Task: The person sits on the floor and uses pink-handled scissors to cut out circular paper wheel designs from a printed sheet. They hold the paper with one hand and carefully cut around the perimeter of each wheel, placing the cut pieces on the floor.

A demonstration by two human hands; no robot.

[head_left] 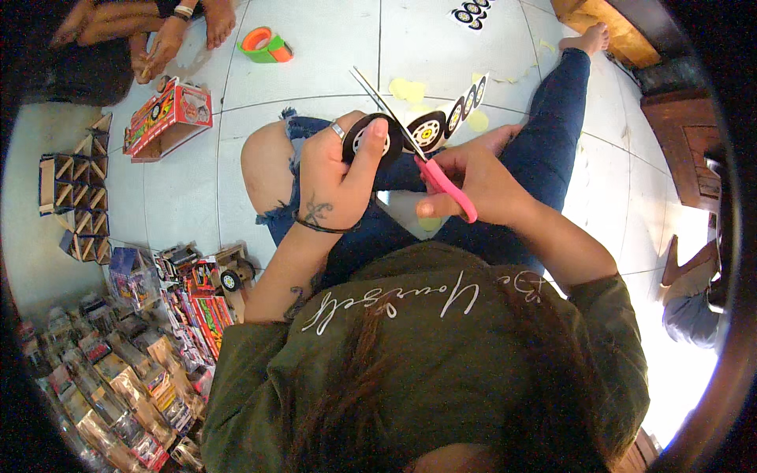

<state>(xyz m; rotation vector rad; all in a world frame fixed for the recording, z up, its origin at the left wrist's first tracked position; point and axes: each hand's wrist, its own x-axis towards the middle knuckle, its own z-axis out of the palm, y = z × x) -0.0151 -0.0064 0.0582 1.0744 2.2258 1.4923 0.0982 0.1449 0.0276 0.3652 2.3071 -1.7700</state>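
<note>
My left hand (331, 169) pinches the near end of a strip of printed black wheels (426, 132), its thumb lying over the nearest wheel picture. From there the strip runs off to the far right, with several wheels getting smaller along it. Pink-handled scissors (452, 191) are in my right hand (487, 183), fingers wrapped round the handles. Their blades stand apart and cross the strip between the first wheel and the one after it. Both hands are above my lap, over the jeans.
Yellowish paper scraps (408, 90) and another wheel sheet (471, 14) lie on the tiles. Beyond my left knee are a tape roll (266, 46) and a red box-shaped truck (169, 118), near another person's hand (167, 47). Wrapped toys (118, 370) crowd the lower left.
</note>
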